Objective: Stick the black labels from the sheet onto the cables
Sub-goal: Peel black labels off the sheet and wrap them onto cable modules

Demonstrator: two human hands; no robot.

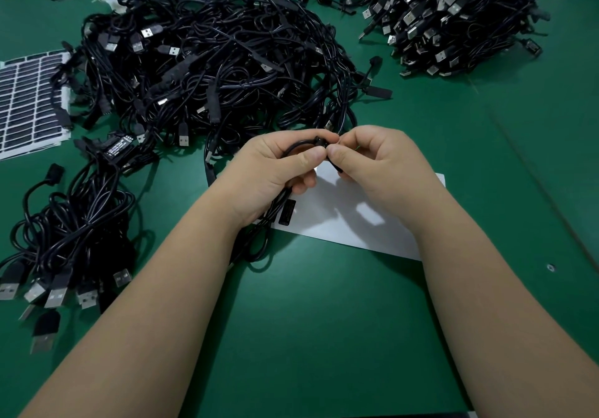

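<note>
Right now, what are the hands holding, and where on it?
Both hands grip one black cable: the left hand holds its looped cord, the right hand pinches the small block at the loop's end.

Both hands, left [278, 164] & right [376, 161], fingers curled, tips meeting.

A green bench [324, 336] carries a large tangled pile of black cables [210, 60]. Nearer than it lies a white label sheet [340, 219]; to its left, a gridded sheet of black labels [30, 103]; to its right, another cable heap [453, 18]; near-left, a smaller cable bundle [71, 239].
</note>
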